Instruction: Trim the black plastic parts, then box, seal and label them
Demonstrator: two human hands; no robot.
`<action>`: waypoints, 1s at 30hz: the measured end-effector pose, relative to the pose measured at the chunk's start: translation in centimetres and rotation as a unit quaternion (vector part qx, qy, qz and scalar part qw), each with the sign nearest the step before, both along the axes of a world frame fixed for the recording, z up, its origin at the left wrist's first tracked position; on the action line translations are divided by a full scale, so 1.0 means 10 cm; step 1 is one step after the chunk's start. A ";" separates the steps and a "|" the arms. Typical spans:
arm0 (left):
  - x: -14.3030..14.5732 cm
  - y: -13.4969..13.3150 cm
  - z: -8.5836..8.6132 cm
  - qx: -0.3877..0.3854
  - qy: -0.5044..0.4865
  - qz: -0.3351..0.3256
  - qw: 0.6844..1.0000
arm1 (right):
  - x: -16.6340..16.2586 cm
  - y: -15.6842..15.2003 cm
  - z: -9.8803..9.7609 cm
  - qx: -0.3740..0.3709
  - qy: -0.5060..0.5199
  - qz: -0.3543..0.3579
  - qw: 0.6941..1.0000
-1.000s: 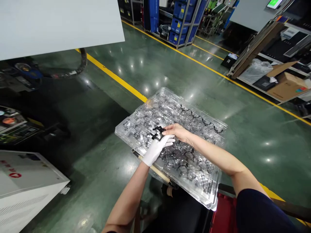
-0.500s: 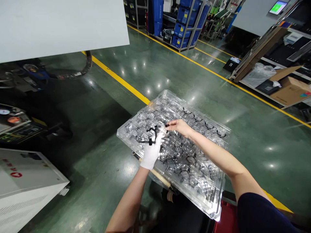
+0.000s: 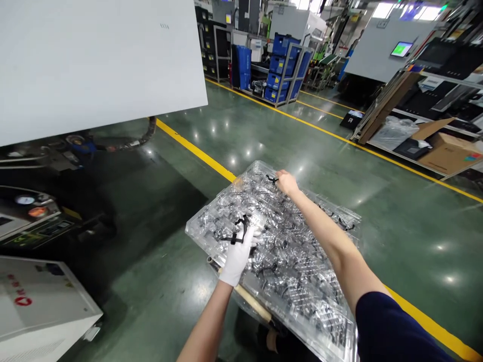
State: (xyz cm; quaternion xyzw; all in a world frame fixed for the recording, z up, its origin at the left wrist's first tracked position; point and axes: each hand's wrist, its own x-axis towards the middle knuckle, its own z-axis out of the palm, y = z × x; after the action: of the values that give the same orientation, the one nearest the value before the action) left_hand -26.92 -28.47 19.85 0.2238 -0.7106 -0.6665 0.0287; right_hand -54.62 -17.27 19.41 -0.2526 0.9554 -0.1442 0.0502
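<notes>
Head: black bracket (image 3: 234, 239), long prong (image 3: 227, 239) leftward

A clear plastic tray (image 3: 199, 243), shiny and uneven across its surface, carries thin black parts (image 3: 346, 225) along its far right edge. More dark parts (image 3: 267, 270) lie toward the near side and through the middle, their outlines hard to tell under the glare of the plastic.

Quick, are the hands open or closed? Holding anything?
Left hand: holding a black part.
Right hand: at another black part near the clear tray's far edge; can't tell whether it's gripping.
</notes>
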 end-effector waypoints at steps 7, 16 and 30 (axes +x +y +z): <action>-0.06 0.04 0.02 -0.003 0.013 0.002 1.000 | 0.43 0.18 -0.12 -0.030 0.028 0.093 0.995; -0.08 0.04 0.04 0.009 0.017 0.013 1.000 | 0.17 0.06 -0.24 0.045 0.042 0.052 0.997; -0.07 0.03 0.05 0.015 0.044 -0.004 0.999 | 0.55 -0.09 0.02 -0.141 -0.049 0.074 0.986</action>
State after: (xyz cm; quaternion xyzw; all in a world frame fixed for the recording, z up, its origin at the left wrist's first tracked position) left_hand -27.59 -28.20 20.37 0.1918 -0.6991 -0.6867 0.0540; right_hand -49.15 -18.21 19.59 -0.3197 0.9005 -0.2859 0.0716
